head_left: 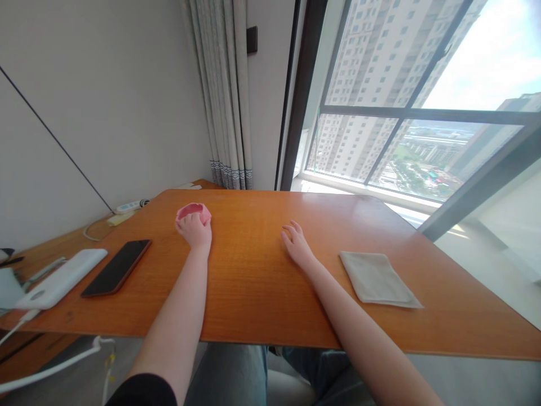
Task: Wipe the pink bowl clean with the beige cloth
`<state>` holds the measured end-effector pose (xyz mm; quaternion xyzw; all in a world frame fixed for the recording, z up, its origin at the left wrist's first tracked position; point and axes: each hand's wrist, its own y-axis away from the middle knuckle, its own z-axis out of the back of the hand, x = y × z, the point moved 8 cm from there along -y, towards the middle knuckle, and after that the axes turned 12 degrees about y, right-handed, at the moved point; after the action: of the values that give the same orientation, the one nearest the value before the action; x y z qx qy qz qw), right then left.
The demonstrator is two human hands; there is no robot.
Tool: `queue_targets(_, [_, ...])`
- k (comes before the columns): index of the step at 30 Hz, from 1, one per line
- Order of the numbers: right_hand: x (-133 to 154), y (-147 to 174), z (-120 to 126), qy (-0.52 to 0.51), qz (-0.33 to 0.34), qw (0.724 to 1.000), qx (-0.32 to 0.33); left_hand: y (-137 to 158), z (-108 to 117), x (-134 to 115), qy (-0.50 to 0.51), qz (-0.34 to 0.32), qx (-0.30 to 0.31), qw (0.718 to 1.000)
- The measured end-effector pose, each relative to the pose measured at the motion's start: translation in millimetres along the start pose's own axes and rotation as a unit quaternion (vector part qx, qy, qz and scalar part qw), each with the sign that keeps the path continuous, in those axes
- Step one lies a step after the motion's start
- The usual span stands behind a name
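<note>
Item one, the pink bowl (190, 208): angular rim, hollow side facing up, located on the far left part of the orange-brown wooden table (249, 270), in your left hand (195, 230). Your left hand is closed on the near side of the bowl, with the fingers bent at the rim; how far they reach inside is hidden from view. Your right hand (297, 244) is bare of any object, palm down and half open, fingers spread a little and loosely curved; whether its fingertips touch the wood you cannot tell from this angle. Your two hands stand well apart, with plain tabletop between them. To the left of your left forearm: one black smartphone (117, 268), screen up, lying at a slant; just beside it, one white power bank (65, 277) with a white cable (17, 327) at its near end. To the right of your right forearm: one folded beige-grey cloth (378, 277), lying flat. Beyond the table's left edge: one white power strip (130, 206), near the wall. Behind the table: one pale curtain (228, 84) with a dark patterned band near its hem, and, to the right, one dark-framed window (361, 110) facing high-rise buildings.
</note>
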<state>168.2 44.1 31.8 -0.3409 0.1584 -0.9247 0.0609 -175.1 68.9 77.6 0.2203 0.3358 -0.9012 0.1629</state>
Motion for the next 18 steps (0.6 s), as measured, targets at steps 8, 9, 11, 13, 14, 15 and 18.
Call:
queue_targets(8, [-3,-1,4,-0.005,-0.01,1.0,-0.003,-4,2,38,-0.044,0.043,-0.014,0.998])
queue_targets(9, [-3,-1,4,-0.002,-0.009,1.0,-0.007,-4,1,40,-0.044,0.043,-0.009,0.998])
queue_targets(11, [-2,-2,5,0.005,-0.007,1.0,-0.019,-4,-2,40,-0.044,0.04,0.003,0.998])
queue_targets(13, [-1,-5,11,0.021,-0.004,0.999,-0.032,-4,-5,38,-0.045,0.038,0.016,0.998])
queue_targets(14, [-2,-7,18,0.035,-0.004,0.999,-0.04,-3,-5,37,-0.048,0.038,0.022,0.998])
queue_targets(15, [-5,-9,29,0.057,-0.007,0.997,-0.051,-3,-6,36,-0.05,0.039,0.026,0.998])
queue_targets(18, [-37,-12,81,0.16,-0.076,0.979,-0.097,-1,-2,31,-0.05,0.048,0.021,0.997])
